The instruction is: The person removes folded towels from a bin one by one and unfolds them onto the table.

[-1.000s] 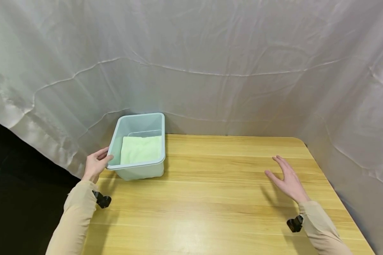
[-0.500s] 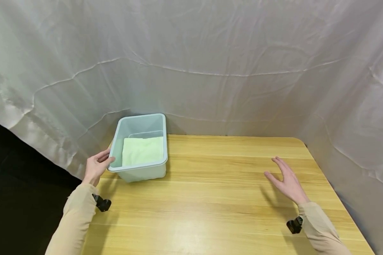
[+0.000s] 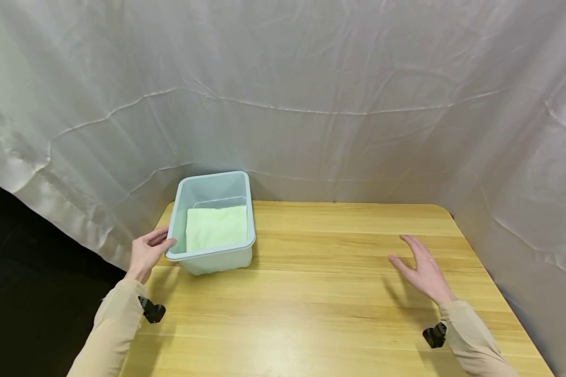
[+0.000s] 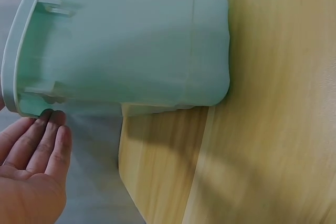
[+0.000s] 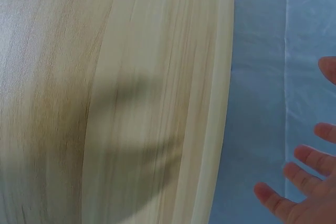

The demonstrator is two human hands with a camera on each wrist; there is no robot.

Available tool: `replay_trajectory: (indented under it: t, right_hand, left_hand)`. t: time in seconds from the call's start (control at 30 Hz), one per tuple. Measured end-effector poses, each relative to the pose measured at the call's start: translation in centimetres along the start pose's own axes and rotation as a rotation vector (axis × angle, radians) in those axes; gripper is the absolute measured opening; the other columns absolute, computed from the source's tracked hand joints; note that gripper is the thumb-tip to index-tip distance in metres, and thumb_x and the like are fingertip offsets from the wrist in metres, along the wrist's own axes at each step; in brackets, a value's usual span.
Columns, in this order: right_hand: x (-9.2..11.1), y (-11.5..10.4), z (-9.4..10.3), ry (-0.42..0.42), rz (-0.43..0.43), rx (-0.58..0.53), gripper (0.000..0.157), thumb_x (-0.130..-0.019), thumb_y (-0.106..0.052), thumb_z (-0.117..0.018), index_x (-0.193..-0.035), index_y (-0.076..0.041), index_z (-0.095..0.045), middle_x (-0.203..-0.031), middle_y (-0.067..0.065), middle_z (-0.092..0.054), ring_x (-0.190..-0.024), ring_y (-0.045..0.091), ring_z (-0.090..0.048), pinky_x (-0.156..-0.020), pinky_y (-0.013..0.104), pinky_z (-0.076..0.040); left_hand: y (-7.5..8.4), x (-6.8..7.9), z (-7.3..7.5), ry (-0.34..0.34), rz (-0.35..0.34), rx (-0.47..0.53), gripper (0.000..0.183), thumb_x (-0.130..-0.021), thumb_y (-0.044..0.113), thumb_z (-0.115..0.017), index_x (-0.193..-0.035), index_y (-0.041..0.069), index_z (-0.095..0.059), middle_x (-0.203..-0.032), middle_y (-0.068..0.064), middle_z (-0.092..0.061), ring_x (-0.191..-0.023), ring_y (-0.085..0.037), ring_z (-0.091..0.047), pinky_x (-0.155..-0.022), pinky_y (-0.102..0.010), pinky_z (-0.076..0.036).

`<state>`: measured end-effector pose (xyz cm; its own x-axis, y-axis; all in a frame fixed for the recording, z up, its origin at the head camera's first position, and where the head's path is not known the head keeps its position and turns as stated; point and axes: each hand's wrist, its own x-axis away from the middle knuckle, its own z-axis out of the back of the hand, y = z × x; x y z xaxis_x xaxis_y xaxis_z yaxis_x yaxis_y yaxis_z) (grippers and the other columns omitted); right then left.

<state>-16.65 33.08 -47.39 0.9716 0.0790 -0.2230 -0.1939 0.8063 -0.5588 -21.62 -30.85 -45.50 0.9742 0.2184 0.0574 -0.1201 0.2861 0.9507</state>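
A pale blue-green plastic bin (image 3: pixel 222 261) stands at the left of the wooden table, with a folded light green towel (image 3: pixel 217 228) lying inside it. My left hand (image 3: pixel 147 253) pinches the bin's left rim near its front corner, thumb over the inside and fingers under the outside. In the left wrist view, the fingertips (image 4: pixel 62 137) meet the underside of the rim (image 4: pixel 11 72). Far to the right, my right hand (image 3: pixel 425 272) hovers over the table with fingers spread and nothing in them; its shadow falls on the wood.
The wooden table (image 3: pixel 320 293) has a rounded back right corner. A grey-white curtain (image 3: pixel 311 141) hangs behind it and along both sides. Dark floor (image 3: pixel 33 293) shows beyond the left edge. A small black camera sits on each wrist.
The bin, with the towel in it, has shifted slightly right and toward me, my left hand moving along with its rim. My right hand has barely moved.
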Motion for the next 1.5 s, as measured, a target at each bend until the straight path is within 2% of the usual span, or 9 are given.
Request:
replay_trajectory:
  t: [0.1, 0.2, 0.33, 0.47, 0.9, 1.13, 1.27, 1.37, 1.5]
  right_hand:
    - [0.0, -0.3, -0.1, 0.005, 0.002, 0.01, 0.071, -0.099, -0.037, -0.061, -0.153, 0.0, -0.034, -0.155, 0.033, -0.034, -0.139, 0.055, -0.034, -0.105, 0.075, -0.032]
    - [-0.1, -0.6, -0.2, 0.001, -0.001, 0.014, 0.071, -0.099, -0.039, -0.061, -0.153, -0.001, -0.034, -0.155, 0.032, -0.035, -0.14, 0.054, -0.034, -0.106, 0.074, -0.032]
    - [-0.2, -1.1, -0.2, -0.006, -0.005, 0.018, 0.071, -0.1, -0.04, -0.06, -0.153, -0.002, -0.034, -0.156, 0.032, -0.034, -0.141, 0.053, -0.033, -0.107, 0.074, -0.032]
    - [-0.2, -1.7, -0.2, -0.012, -0.002, 0.019, 0.071, -0.1, -0.041, -0.059, -0.154, -0.002, -0.033, -0.156, 0.031, -0.034, -0.141, 0.053, -0.033, -0.107, 0.074, -0.032]
    - [-0.3, -3.5, -0.3, -0.016, 0.042, 0.019, 0.071, -0.1, -0.041, -0.06, -0.153, -0.001, -0.034, -0.156, 0.03, -0.036, -0.141, 0.052, -0.034, -0.108, 0.072, -0.033]
    - [-0.5, -4.8, -0.2, -0.06, -0.004, 0.037, 0.076, -0.1, -0.049, -0.056, -0.156, -0.005, -0.029, -0.158, 0.028, -0.033, -0.142, 0.05, -0.034, -0.106, 0.073, -0.036]
    - [-0.8, -5.8, -0.3, -0.069, -0.002, 0.054, 0.078, -0.1, -0.052, -0.054, -0.157, -0.005, -0.028, -0.157, 0.028, -0.032, -0.14, 0.05, -0.036, -0.103, 0.073, -0.039]
    - [-1.1, -6.7, -0.4, -0.069, 0.019, 0.074, 0.079, -0.1, -0.052, -0.054, -0.156, -0.004, -0.028, -0.156, 0.028, -0.034, -0.139, 0.049, -0.039, -0.104, 0.072, -0.039]
    - [-1.6, -7.8, -0.8, -0.076, 0.054, 0.105, 0.08, -0.099, -0.053, -0.054, -0.156, -0.002, -0.029, -0.152, 0.028, -0.038, -0.135, 0.048, -0.043, -0.101, 0.069, -0.043]
  left_hand:
    - [0.1, 0.3, -0.3, -0.002, -0.004, -0.008, 0.059, -0.094, 0.017, -0.071, -0.145, -0.002, -0.05, -0.102, 0.03, -0.064, -0.09, 0.022, -0.057, -0.081, -0.002, -0.049]
    - [0.2, 0.6, -0.7, -0.003, -0.01, -0.029, 0.058, -0.094, 0.017, -0.071, -0.145, -0.001, -0.051, -0.123, 0.012, -0.068, -0.091, 0.023, -0.057, -0.083, -0.002, -0.049]
    - [0.3, 1.1, -1.3, -0.016, -0.031, -0.063, 0.057, -0.095, 0.019, -0.07, -0.145, 0.001, -0.052, -0.142, -0.016, -0.056, -0.091, 0.023, -0.055, -0.083, -0.002, -0.049]
    - [0.3, 1.6, -1.9, -0.036, -0.059, -0.054, 0.055, -0.096, 0.017, -0.069, -0.145, 0.0, -0.051, -0.146, -0.026, -0.052, -0.092, 0.023, -0.055, -0.083, -0.002, -0.049]
    - [0.7, 3.3, -4.6, -0.092, -0.068, -0.018, 0.055, -0.095, 0.014, -0.069, -0.144, -0.003, -0.051, -0.145, -0.029, -0.053, -0.094, 0.019, -0.057, -0.086, -0.003, -0.049]
    - [0.8, 4.2, -6.5, -0.122, -0.102, 0.046, 0.053, -0.093, 0.007, -0.07, -0.141, -0.006, -0.052, -0.143, -0.03, -0.055, -0.099, 0.013, -0.06, -0.09, -0.006, -0.05]
    - [0.9, 4.7, -7.5, -0.142, -0.102, 0.061, 0.052, -0.093, 0.005, -0.069, -0.141, -0.005, -0.053, -0.143, -0.028, -0.055, -0.103, 0.01, -0.061, -0.091, -0.006, -0.05]
    - [1.1, 5.2, -8.2, -0.152, -0.097, 0.071, 0.052, -0.092, 0.004, -0.069, -0.141, -0.005, -0.053, -0.144, -0.026, -0.056, -0.112, 0.0, -0.063, -0.093, -0.006, -0.049]
    - [1.5, 5.8, -9.0, -0.164, -0.096, 0.087, 0.052, -0.092, 0.002, -0.068, -0.141, -0.005, -0.053, -0.144, -0.027, -0.056, -0.128, -0.025, -0.06, -0.095, -0.006, -0.048]
